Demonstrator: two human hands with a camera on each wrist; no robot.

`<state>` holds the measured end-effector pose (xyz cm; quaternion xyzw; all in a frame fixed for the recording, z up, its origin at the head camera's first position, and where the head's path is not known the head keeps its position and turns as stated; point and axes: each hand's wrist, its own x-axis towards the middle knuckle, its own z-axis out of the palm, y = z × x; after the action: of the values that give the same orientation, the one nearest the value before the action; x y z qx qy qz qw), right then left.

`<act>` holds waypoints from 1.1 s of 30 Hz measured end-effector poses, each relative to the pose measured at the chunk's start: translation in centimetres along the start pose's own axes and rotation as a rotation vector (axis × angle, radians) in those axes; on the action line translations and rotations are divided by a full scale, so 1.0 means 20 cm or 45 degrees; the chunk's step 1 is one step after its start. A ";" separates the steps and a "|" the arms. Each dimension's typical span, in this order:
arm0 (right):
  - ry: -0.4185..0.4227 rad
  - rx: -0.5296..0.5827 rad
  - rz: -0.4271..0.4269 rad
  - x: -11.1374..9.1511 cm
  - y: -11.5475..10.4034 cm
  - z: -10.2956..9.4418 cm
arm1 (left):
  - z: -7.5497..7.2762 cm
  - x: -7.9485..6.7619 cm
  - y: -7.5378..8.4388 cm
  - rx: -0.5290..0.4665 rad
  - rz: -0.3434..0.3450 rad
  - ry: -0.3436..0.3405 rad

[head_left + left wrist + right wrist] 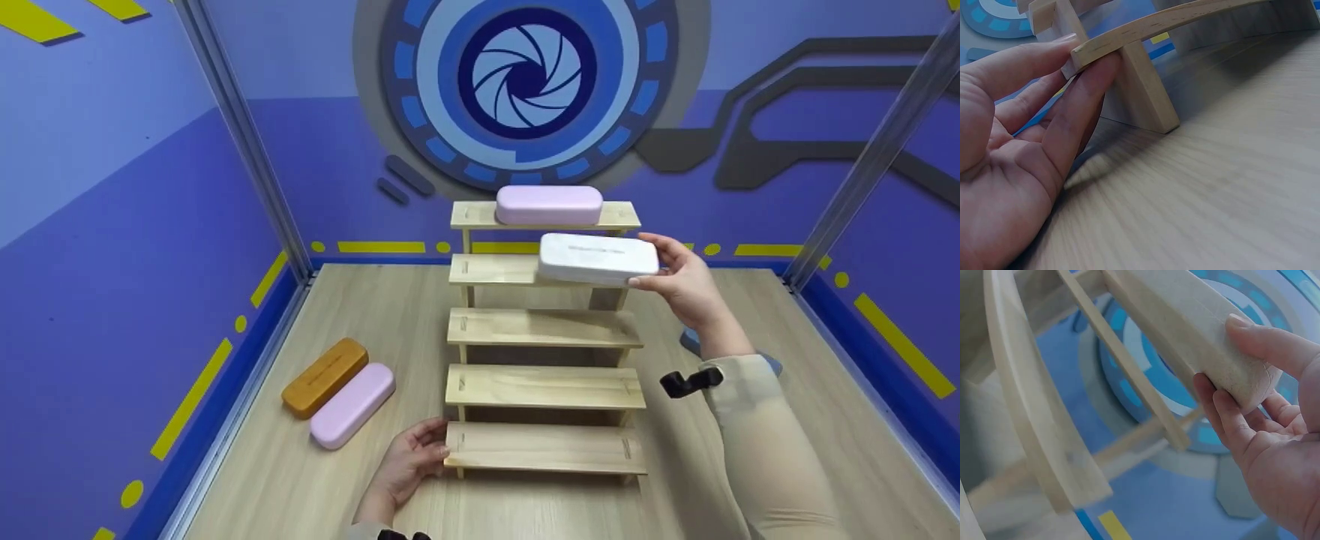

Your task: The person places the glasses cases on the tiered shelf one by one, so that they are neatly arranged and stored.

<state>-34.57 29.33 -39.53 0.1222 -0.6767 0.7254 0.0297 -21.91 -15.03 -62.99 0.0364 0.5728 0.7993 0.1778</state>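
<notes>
A white glasses case (598, 257) is gripped at its right end by my right hand (686, 289), in front of the second shelf from the top. In the right wrist view the thumb lies on one face of the case (1202, 332) and the fingers curl around the other. My left hand (409, 465) pinches the left end of the lowest shelf of the stepped wooden rack (545, 448). The left wrist view shows the thumb above the board (1129, 35) and a finger beneath it. A pink case (549, 205) rests on the top shelf.
On the table at left lie a brown case (326, 377) and another pink case (352, 406), side by side. Partly hidden behind my right forearm is a blue-grey object (691, 342). Purple walls (300, 172) with metal corner posts enclose the table.
</notes>
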 end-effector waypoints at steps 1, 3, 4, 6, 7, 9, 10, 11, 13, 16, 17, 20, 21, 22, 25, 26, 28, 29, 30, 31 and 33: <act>-0.007 0.004 0.009 0.01 0.00 0.02 | 0.00 0.00 0.00 0.002 -0.001 0.001; -0.022 0.005 0.022 0.04 0.01 0.05 | 0.00 0.00 0.00 0.007 0.000 0.002; -0.030 0.000 0.027 0.05 0.01 0.07 | 0.00 0.00 0.00 0.008 0.000 0.004; -0.041 -0.004 0.037 0.07 0.01 0.10 | 0.00 0.00 0.00 0.011 0.001 0.004; -0.046 -0.004 0.040 0.08 0.02 0.11 | 0.00 0.00 0.00 0.011 0.001 0.004; -0.052 0.000 0.049 0.11 0.02 0.15 | 0.00 0.00 0.00 0.003 0.002 0.005; -0.058 -0.003 0.055 0.11 0.02 0.16 | 0.01 0.00 0.01 -0.002 0.001 0.006; -0.059 0.000 0.064 0.12 0.02 0.18 | 0.01 0.00 0.01 -0.004 0.002 0.003; -0.068 -0.012 0.077 0.14 0.03 0.20 | 0.01 0.00 0.01 -0.005 0.004 0.001; -0.074 -0.040 0.104 0.17 0.04 0.23 | 0.01 -0.01 0.02 0.000 0.002 -0.004; -0.073 -0.053 0.114 0.18 0.04 0.24 | 0.01 -0.01 0.02 0.003 0.002 -0.005; -0.078 -0.084 0.141 0.19 0.05 0.26 | 0.01 -0.01 0.01 0.005 -0.005 0.002; -0.081 -0.085 0.149 0.20 0.06 0.26 | 0.01 -0.01 0.01 0.005 -0.006 0.005; -0.084 -0.095 0.155 0.20 0.06 0.27 | 0.01 -0.01 0.01 0.005 -0.005 0.007; -0.090 -0.096 0.174 0.21 0.07 0.27 | 0.01 -0.01 0.01 0.010 -0.004 0.012; -0.094 -0.101 0.179 0.22 0.07 0.27 | 0.01 -0.01 0.01 0.008 -0.003 0.013; -0.108 -0.136 0.183 0.22 0.07 0.27 | 0.01 -0.01 0.01 0.006 -0.002 0.014; -0.116 -0.158 0.185 0.22 0.06 0.26 | 0.01 -0.01 0.01 0.004 -0.003 0.016; -0.126 -0.195 0.181 0.22 0.06 0.26 | 0.01 -0.01 0.01 0.002 -0.004 0.015; -0.133 -0.241 0.175 0.23 0.05 0.26 | 0.01 -0.01 0.01 0.000 -0.005 0.016; -0.150 -0.340 0.155 0.23 0.04 0.25 | 0.01 -0.01 0.01 -0.004 -0.006 0.014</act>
<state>-38.55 23.72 -39.07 0.1183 -0.7739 0.6209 -0.0382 -21.76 -15.01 -62.73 0.0302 0.5726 0.8000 0.1765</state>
